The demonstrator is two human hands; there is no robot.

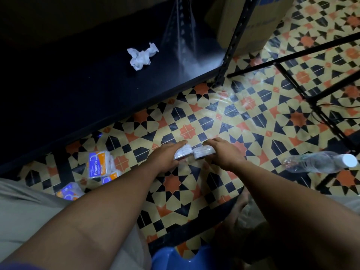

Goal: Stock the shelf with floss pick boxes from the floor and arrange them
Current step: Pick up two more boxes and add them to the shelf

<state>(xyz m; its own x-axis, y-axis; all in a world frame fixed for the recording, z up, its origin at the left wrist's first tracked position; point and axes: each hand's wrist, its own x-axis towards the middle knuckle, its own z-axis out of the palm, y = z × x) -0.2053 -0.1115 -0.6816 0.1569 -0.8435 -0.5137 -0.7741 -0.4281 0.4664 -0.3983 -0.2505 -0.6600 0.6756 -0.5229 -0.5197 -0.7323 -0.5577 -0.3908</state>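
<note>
Low over the patterned floor, my left hand [165, 155] grips a clear floss pick box [183, 152], held on edge. Right beside it, my right hand [222, 152] holds a second clear floss pick box [203, 152]; the two boxes almost touch. Several more boxes with orange and blue labels lie on the floor at the left: one label-up [97, 164], another [109, 177] partly under it, and one [69, 191] by my knee. The black shelf [87, 90] stretches across the upper left and holds no boxes.
A crumpled white tissue [142, 56] lies on the shelf. A cardboard box [251, 22] stands behind the shelf's upright post. A plastic water bottle [319, 161] lies on the floor at right. A black metal frame [303, 90] crosses the right. A blue stool [183, 259] sits below me.
</note>
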